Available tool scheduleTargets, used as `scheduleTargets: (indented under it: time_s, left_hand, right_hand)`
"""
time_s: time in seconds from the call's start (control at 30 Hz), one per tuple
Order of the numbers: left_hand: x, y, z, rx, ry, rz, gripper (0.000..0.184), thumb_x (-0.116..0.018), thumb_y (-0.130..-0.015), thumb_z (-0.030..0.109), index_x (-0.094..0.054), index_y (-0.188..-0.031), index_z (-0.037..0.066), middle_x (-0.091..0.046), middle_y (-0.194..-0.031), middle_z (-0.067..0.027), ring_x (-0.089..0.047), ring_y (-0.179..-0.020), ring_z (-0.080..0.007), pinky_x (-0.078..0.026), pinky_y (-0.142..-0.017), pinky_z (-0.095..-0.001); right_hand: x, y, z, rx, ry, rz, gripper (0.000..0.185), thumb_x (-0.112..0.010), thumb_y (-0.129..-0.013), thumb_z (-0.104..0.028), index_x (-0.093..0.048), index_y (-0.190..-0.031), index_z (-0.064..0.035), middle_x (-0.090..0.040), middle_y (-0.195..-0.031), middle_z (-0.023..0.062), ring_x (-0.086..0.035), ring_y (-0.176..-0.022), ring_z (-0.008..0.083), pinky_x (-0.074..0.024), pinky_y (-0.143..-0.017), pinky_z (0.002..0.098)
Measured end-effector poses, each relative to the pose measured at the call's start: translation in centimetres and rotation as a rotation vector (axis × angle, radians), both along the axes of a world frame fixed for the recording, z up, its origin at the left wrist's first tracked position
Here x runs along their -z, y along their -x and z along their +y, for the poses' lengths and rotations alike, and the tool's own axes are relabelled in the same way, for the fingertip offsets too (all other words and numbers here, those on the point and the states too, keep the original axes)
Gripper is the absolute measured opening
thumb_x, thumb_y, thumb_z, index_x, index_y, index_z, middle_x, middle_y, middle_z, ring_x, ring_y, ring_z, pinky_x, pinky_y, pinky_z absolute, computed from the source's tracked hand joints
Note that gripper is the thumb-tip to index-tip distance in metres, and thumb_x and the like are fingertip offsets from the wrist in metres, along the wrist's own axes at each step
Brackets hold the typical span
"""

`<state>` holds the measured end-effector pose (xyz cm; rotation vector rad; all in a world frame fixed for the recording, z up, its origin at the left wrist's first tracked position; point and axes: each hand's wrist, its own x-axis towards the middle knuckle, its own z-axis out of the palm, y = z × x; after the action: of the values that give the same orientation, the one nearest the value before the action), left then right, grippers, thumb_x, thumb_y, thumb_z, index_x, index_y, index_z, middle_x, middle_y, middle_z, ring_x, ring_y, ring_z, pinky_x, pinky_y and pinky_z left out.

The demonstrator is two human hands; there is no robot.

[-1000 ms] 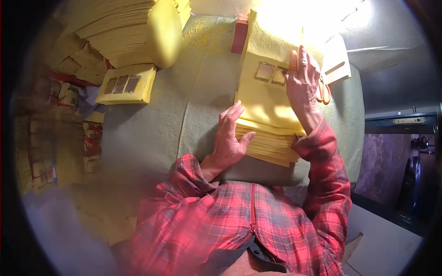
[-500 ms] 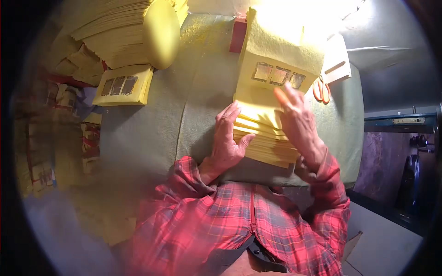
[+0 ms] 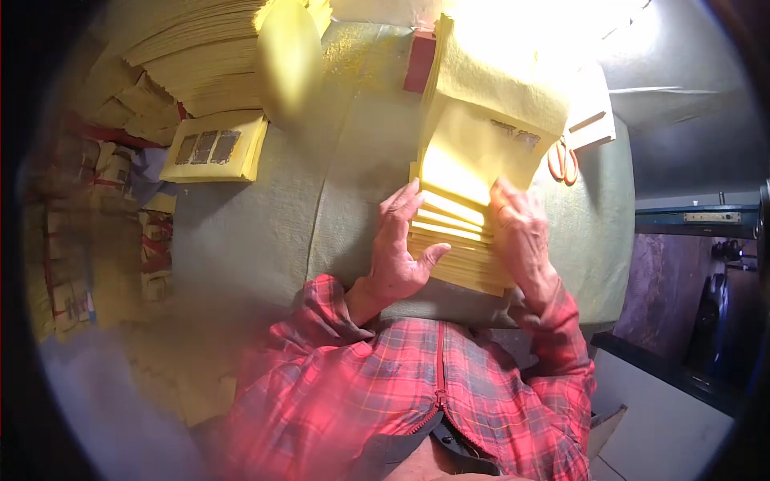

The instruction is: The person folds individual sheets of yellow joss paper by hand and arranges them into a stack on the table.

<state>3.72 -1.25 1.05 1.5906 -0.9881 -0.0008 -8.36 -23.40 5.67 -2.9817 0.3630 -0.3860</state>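
Observation:
A stack of yellow paper sheets [image 3: 461, 271] lies in front of me, its near edges fanned out in steps. The upper sheets [image 3: 505, 84] bulge upward, and a dark printed pattern shows partly on one of them. My left hand [image 3: 399, 250] rests along the stack's left edge, thumb spread from the fingers. At the right edge is my right hand [image 3: 523, 232], its fingers bent against the sheets and slightly blurred; whether a sheet is between them cannot be made out.
Orange-handled scissors [image 3: 563, 163] lie right of the stack, near a white box [image 3: 592, 120]. A red block [image 3: 419, 62] stands behind. At left are a smaller printed yellow stack [image 3: 215, 170] and a tall paper pile [image 3: 204, 68]. A bright lamp glares at the top.
My right hand has moved from the printed sheet down toward me to the stack's right edge. The upper sheets now bulge more, partly hiding the print. My left hand has barely moved.

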Motion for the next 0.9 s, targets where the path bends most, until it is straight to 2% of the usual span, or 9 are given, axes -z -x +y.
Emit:
scheduleTargets:
  time_s: [0.03,0.07,0.2,0.27,0.37,0.63,0.7,0.87,0.9]
  left_hand:
    - [0.0,-0.1,-0.1,-0.005,-0.005,0.000,0.083,-0.091,-0.084,0.018,-0.048,-0.153,-0.001,-0.051,-0.158,-0.0280,-0.050,-0.143,-0.0474,-0.041,-0.121,-0.0532]
    - [0.0,-0.2,-0.1,-0.006,-0.010,-0.002,0.083,-0.091,-0.085,0.019,-0.048,-0.153,-0.001,-0.051,-0.158,-0.0279,-0.050,-0.143,-0.0475,-0.041,-0.121,-0.0532]
    - [0.2,-0.2,-0.3,-0.014,-0.038,-0.021,0.083,-0.090,-0.086,0.021,-0.048,-0.153,-0.002,-0.051,-0.158,-0.0280,-0.050,-0.143,-0.0476,-0.041,-0.121,-0.0530]
    - [0.5,-0.2,-0.2,-0.019,-0.057,-0.033,0.083,-0.090,-0.086,0.022,-0.047,-0.153,-0.002,-0.051,-0.158,-0.0280,-0.050,-0.143,-0.0476,-0.041,-0.121,-0.0528]
    - [1.0,-0.2,-0.4,-0.014,-0.065,-0.041,0.083,-0.090,-0.087,0.023,-0.047,-0.153,-0.002,-0.051,-0.158,-0.0281,-0.051,-0.143,-0.0474,-0.041,-0.121,-0.0524]
    - [0.5,0.0,-0.2,-0.023,-0.065,-0.008,0.083,-0.090,-0.086,0.022,-0.048,-0.153,-0.002,-0.051,-0.158,-0.0283,-0.051,-0.142,-0.0475,-0.041,-0.121,-0.0518]
    - [0.3,-0.3,-0.3,-0.025,-0.053,-0.006,0.083,-0.090,-0.086,0.022,-0.048,-0.153,-0.002,-0.051,-0.158,-0.0283,-0.051,-0.143,-0.0474,-0.041,-0.121,-0.0517]
    - [0.4,-0.2,-0.4,-0.026,-0.041,-0.026,0.082,-0.090,-0.085,0.019,-0.048,-0.152,-0.002,-0.052,-0.157,-0.0282,-0.051,-0.143,-0.0473,-0.042,-0.121,-0.0513]
    - [0.5,-0.2,-0.4,-0.034,-0.049,-0.035,0.082,-0.090,-0.085,0.019,-0.048,-0.152,-0.002,-0.052,-0.157,-0.0281,-0.051,-0.142,-0.0473,-0.042,-0.121,-0.0513]
  right_hand:
    - [-0.3,0.6,0.6,0.002,-0.260,0.325,0.034,-0.073,-0.089,-0.004,-0.075,-0.122,0.0004,-0.062,-0.150,0.0214,-0.065,-0.118,0.0391,-0.0533,-0.100,0.0545]
    - [-0.7,0.4,1.0,0.010,-0.265,0.324,0.034,-0.073,-0.089,-0.004,-0.075,-0.122,0.0004,-0.062,-0.150,0.0214,-0.065,-0.118,0.0391,-0.0533,-0.100,0.0545]
    - [-3.0,-3.4,0.6,-0.094,-0.119,-0.040,0.048,-0.077,-0.091,-0.010,-0.069,-0.138,-0.0040,-0.058,-0.153,0.0215,-0.065,-0.119,0.0408,-0.0534,-0.101,0.0511]
    - [-3.3,-6.8,-1.4,0.027,0.454,-0.273,0.058,-0.078,-0.091,-0.010,-0.063,-0.146,-0.0043,-0.053,-0.157,0.0222,-0.064,-0.122,0.0411,-0.0520,-0.104,0.0506]
    - [-0.6,-9.6,-6.3,0.098,0.599,-0.401,0.048,-0.072,-0.089,0.000,-0.069,-0.137,-0.0004,-0.058,-0.153,0.0235,-0.061,-0.129,0.0424,-0.0503,-0.108,0.0531]
    - [0.2,-1.8,-1.0,0.012,0.314,-0.335,0.029,-0.068,-0.090,0.001,-0.077,-0.118,0.0027,-0.065,-0.147,0.0153,-0.064,-0.126,0.0382,-0.0511,-0.106,0.0516]
    - [-0.3,0.4,0.9,0.008,-0.123,0.157,0.037,-0.072,-0.090,-0.004,-0.073,-0.127,0.0024,-0.064,-0.147,0.0183,-0.063,-0.127,0.0389,-0.0505,-0.108,0.0532]
    - [-3.0,-3.3,0.5,-0.007,-0.173,0.037,0.043,-0.077,-0.090,-0.006,-0.071,-0.133,-0.0004,-0.062,-0.149,0.0222,-0.067,-0.119,0.0425,-0.0518,-0.106,0.0530]
    - [-3.0,-5.0,-0.5,-0.008,0.086,-0.128,0.051,-0.076,-0.090,-0.006,-0.066,-0.140,0.0000,-0.062,-0.149,0.0229,-0.066,-0.121,0.0412,-0.0511,-0.107,0.0537]
